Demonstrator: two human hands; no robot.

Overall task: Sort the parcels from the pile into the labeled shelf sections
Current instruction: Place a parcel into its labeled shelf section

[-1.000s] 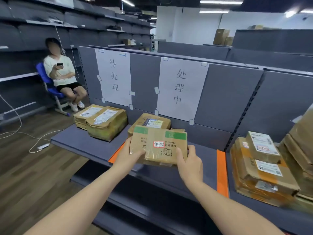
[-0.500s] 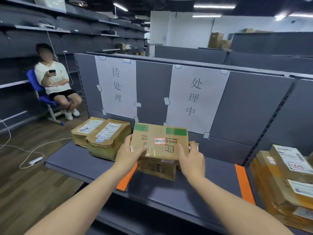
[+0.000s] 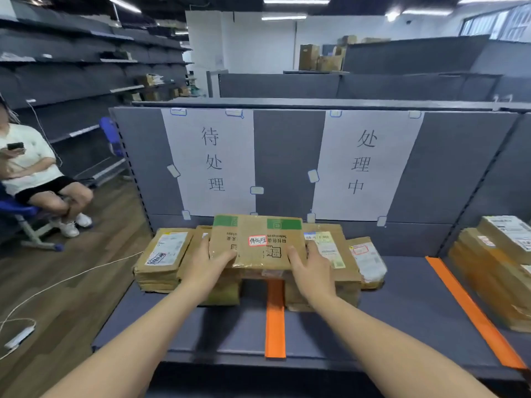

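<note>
Both hands (image 3: 260, 265) grip the box (image 3: 256, 242) at its sides above the orange divider (image 3: 275, 317); released here, it may straddle two shelf (image 3: 402, 305) sections.

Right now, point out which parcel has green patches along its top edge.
The parcel both hands hold, straddling the orange divider; its neighbours show only plain brown tops with white labels.

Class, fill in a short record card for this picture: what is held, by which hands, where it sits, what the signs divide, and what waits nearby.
Held item: green-banded parcel with a red-framed sticker
Hands: left hand and right hand, one at each side
Position: above the orange divider strip, across stacked parcels
Signs: left sign, right sign
Nearby: parcel pile at right
</note>
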